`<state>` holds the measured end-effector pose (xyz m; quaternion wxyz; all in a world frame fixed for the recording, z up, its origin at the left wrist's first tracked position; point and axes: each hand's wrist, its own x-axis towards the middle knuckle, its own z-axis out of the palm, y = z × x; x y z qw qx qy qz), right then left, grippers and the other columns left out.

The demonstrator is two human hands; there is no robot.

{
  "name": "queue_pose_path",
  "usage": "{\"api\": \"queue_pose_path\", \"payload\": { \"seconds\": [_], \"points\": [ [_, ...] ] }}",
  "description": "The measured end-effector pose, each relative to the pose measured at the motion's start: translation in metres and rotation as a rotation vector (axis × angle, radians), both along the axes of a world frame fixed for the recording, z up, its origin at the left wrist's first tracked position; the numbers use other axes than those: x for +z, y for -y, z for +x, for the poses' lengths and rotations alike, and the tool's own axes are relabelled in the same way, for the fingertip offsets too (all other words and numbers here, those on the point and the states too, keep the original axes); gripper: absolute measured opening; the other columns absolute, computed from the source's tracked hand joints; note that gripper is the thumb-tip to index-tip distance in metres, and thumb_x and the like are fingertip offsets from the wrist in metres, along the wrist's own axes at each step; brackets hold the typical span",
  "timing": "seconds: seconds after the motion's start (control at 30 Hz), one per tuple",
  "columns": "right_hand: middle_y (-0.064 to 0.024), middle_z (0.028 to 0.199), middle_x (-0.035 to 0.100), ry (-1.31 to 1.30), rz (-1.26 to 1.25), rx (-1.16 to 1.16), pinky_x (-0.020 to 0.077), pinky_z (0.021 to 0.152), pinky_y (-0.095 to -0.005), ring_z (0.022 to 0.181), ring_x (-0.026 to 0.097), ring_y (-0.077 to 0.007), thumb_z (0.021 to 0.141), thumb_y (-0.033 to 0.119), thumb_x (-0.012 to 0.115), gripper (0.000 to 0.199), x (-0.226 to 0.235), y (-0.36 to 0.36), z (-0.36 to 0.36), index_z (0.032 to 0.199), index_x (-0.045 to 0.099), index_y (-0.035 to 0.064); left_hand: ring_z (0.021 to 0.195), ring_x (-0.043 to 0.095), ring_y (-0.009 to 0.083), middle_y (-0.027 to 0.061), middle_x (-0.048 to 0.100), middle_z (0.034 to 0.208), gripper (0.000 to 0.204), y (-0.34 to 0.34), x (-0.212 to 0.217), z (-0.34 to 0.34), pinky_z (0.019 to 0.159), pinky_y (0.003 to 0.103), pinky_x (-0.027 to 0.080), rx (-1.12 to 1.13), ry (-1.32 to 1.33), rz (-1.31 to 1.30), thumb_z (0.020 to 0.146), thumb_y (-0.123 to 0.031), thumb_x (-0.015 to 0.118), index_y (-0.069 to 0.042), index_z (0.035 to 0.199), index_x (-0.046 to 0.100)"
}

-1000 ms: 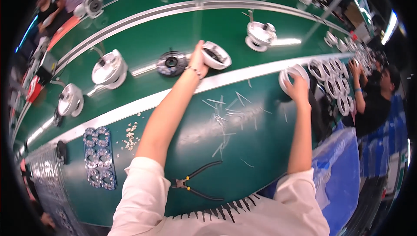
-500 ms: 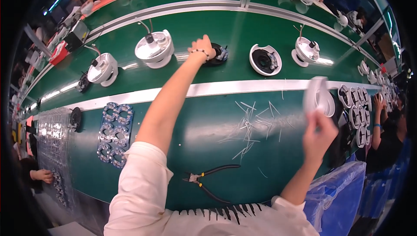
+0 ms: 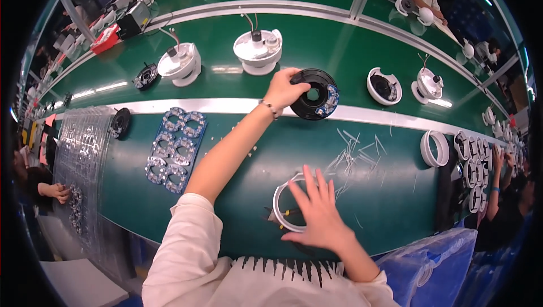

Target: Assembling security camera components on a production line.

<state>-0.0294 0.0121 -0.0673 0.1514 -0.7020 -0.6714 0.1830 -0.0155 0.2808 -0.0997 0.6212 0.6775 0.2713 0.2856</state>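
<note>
A black round housing (image 3: 311, 106) with a small blue circuit board (image 3: 331, 101) on one side is in my left hand (image 3: 283, 91). My left thumb and fingers close on its rim, above the pale strip at the bench's far edge. Nearer to me, my right hand (image 3: 323, 219) is over a white ring (image 3: 278, 208), its fingers spread and partly covering the ring. The ring overlaps pliers with yellow-marked handles (image 3: 287, 212), which are mostly hidden beneath it and the hand.
Left of my arm lies a panel of blue circuit boards (image 3: 176, 148), beside clear plastic trays (image 3: 82, 143). White cut strips (image 3: 356, 157) are scattered right of centre. Another white ring (image 3: 434, 148) stands near several white housings (image 3: 476, 165). White lamp-like units (image 3: 257, 52) stand on the green belt.
My left hand has lifted the black housing off the belt and drawn it nearer. My right hand has brought a white ring from the right to the bench's middle, and its fingers have spread.
</note>
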Motion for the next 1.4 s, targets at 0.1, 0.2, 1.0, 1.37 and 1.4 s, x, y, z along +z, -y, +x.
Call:
{"api": "queue_pose_path", "payload": {
  "seconds": [0.1, 0.2, 1.0, 1.37, 1.4],
  "points": [
    [-0.0212, 0.135, 0.019, 0.034, -0.075, 0.040, 0.0184, 0.097, -0.0556, 0.124, 0.019, -0.0417, 0.048, 0.037, 0.079, 0.100, -0.006, -0.006, 0.007, 0.129, 0.029, 0.0044, 0.077, 0.058, 0.0131, 0.0089, 0.061, 0.087, 0.031, 0.009, 0.012, -0.041, 0.069, 0.023, 0.046, -0.013, 0.093, -0.222, 0.068, 0.002, 0.058, 0.007, 0.099, 0.054],
    [-0.0220, 0.130, 0.025, -0.093, 0.044, -0.030, 0.0246, 0.095, -0.0487, 0.119, 0.025, -0.0410, 0.048, 0.034, 0.078, 0.099, 0.007, -0.008, 0.013, 0.128, 0.028, 0.0030, 0.082, 0.057, 0.0135, 0.0097, 0.060, 0.093, 0.033, 0.020, 0.025, -0.075, 0.074, 0.023, 0.045, -0.058, 0.145, -0.375, 0.070, 0.003, 0.052, 0.006, 0.103, 0.052],
    [-0.0204, 0.123, 0.032, -0.604, 0.643, -0.303, 0.0331, 0.094, -0.0399, 0.114, 0.034, -0.0320, 0.043, 0.028, 0.084, 0.113, 0.002, -0.083, 0.014, 0.131, 0.018, -0.0001, 0.107, 0.048, 0.0263, 0.0147, 0.048, 0.119, 0.052, 0.066, 0.019, -0.105, 0.093, 0.043, 0.039, -0.394, 0.522, -1.129, 0.088, -0.043, 0.031, -0.005, 0.123, 0.040],
    [-0.0193, 0.130, 0.031, -0.212, 0.562, -0.164, 0.0307, 0.096, -0.0423, 0.117, 0.031, -0.0348, 0.041, 0.028, 0.083, 0.108, 0.009, -0.083, 0.008, 0.128, 0.026, -0.0006, 0.104, 0.051, 0.0231, 0.0127, 0.050, 0.115, 0.074, 0.074, 0.023, -0.111, 0.091, 0.038, 0.040, -0.385, 0.497, -1.177, 0.083, -0.064, 0.021, -0.005, 0.121, 0.042],
    [-0.0193, 0.130, 0.031, -0.247, 0.528, -0.129, 0.0319, 0.095, -0.0425, 0.116, 0.032, -0.0358, 0.039, 0.026, 0.083, 0.109, 0.016, -0.084, 0.011, 0.127, 0.026, -0.0019, 0.106, 0.050, 0.0243, 0.0135, 0.047, 0.119, 0.086, 0.070, 0.024, -0.114, 0.092, 0.039, 0.040, -0.430, 0.475, -1.175, 0.076, -0.073, 0.018, -0.004, 0.124, 0.039]
  ]
}}
